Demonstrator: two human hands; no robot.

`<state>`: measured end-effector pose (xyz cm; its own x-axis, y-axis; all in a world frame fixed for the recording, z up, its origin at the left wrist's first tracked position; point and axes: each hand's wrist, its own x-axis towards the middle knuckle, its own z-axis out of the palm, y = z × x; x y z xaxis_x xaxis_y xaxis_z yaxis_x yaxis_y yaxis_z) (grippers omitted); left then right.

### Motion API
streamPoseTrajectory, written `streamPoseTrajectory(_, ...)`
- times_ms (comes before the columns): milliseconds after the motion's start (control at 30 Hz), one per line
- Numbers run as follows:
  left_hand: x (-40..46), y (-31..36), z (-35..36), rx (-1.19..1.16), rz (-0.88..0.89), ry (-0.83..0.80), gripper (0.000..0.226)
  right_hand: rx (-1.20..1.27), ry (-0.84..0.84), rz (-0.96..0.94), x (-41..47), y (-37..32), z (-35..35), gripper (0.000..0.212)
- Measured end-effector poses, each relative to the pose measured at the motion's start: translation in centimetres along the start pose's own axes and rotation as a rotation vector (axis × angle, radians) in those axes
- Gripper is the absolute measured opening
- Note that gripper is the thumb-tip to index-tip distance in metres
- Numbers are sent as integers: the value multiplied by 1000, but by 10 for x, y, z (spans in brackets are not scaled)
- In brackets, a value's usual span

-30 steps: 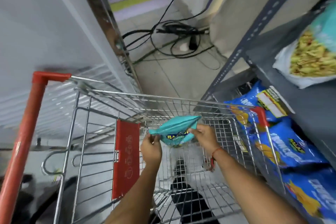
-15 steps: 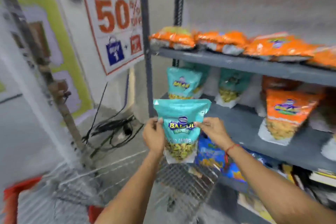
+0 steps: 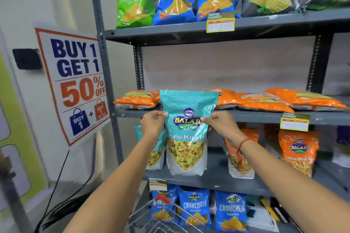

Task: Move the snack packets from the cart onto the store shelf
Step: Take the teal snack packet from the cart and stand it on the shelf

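I hold a teal Balaji snack packet (image 3: 186, 130) upright in front of the grey store shelf (image 3: 214, 178). My left hand (image 3: 152, 125) pinches its left edge and my right hand (image 3: 220, 124) pinches its right edge, both near the logo. The packet's bottom hangs just above the middle shelf board, beside another teal packet (image 3: 154, 155) standing behind it to the left. Only a corner of the wire cart (image 3: 164, 219) shows at the bottom, under my arms.
Orange packets (image 3: 298, 152) stand to the right on the same shelf, and more lie flat on the shelf above (image 3: 265, 101). Blue Crunchem bags (image 3: 195, 206) fill the lowest shelf. A promo sign (image 3: 75, 81) leans at left, with black cables (image 3: 62, 185) on the floor.
I lifted the teal packet out of the cart and up to the shelf. My view swung from the cart basket to the shelves, and the packet now faces me upright.
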<state>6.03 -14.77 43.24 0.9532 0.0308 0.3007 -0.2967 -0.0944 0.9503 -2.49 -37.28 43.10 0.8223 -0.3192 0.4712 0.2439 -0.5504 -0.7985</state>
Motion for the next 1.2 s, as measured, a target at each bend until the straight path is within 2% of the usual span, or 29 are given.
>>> streamPoseTrajectory(167,-2,-3,11,13,-12,-12,15,37,2,48,-2,12,-1,36)
streamPoseTrajectory(300,0,-17,20,30,-48,-29,19,-26,-17,87,3,39,5,46)
streamPoseTrajectory(600,22,-121,65,126,-148,-78,26,-199,-51,204,16,135,42,47)
streamPoseTrajectory(700,36,-154,87,142,-205,-50,25,-233,-51,256,32,175,56,47)
streamPoseTrajectory(767,48,-170,102,155,-237,-37,30,-246,-46,279,44,199,63,47)
streamPoseTrajectory(967,93,-213,143,180,-264,-38,20,-241,-62,285,84,276,81,68)
streamPoseTrajectory(1200,119,-236,168,123,-238,-60,21,-210,-3,306,108,308,92,68)
